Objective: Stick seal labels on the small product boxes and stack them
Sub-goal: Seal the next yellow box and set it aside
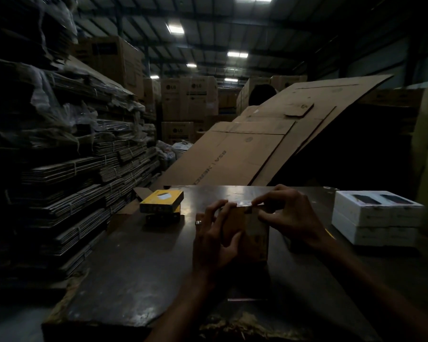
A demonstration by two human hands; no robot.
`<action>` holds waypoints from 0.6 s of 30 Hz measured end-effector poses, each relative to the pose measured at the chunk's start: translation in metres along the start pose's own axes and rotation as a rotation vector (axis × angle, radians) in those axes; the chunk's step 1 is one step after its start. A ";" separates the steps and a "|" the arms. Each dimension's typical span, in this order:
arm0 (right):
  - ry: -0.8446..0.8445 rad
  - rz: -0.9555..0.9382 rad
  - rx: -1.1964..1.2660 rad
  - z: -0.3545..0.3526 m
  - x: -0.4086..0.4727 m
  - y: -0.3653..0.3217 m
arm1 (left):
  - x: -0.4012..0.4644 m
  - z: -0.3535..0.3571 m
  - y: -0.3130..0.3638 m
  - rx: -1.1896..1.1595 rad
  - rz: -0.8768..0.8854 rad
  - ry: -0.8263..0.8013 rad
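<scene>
A small yellow product box [253, 233] stands upright on its end in the middle of the dark table [139, 262]. My left hand [215, 233] grips its left side, fingers curled over the top edge. My right hand [286, 213] pinches a clear seal label [245, 203] at the box's top edge. A short stack of yellow boxes [162, 204] sits at the table's far left. A block of white boxes [376, 215], two layers high, stands at the right.
Bundles of flattened cardboard [67, 156] are piled high along the left of the table. A large flattened carton [265, 141] leans beyond the far edge. Big brown cartons [189, 97] fill the warehouse background. The table's near edge is chipped.
</scene>
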State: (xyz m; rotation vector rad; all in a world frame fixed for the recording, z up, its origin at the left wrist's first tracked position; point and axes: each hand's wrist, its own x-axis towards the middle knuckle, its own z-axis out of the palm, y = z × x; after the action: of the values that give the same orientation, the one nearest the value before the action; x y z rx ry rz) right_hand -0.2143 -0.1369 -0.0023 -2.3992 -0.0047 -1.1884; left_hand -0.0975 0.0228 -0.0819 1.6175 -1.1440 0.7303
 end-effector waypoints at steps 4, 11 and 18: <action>0.037 -0.040 -0.032 0.006 0.003 -0.003 | 0.000 0.000 0.000 0.004 -0.016 -0.012; 0.017 -0.022 -0.022 0.009 -0.001 -0.002 | 0.000 -0.003 0.004 0.001 -0.009 0.002; -0.055 0.127 -0.025 -0.002 -0.002 -0.002 | -0.001 -0.002 0.003 0.001 -0.028 -0.019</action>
State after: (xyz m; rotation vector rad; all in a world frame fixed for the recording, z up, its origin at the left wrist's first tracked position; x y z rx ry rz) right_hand -0.2169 -0.1353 -0.0019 -2.4139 0.1433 -1.0712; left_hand -0.1000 0.0249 -0.0807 1.6409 -1.1319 0.6987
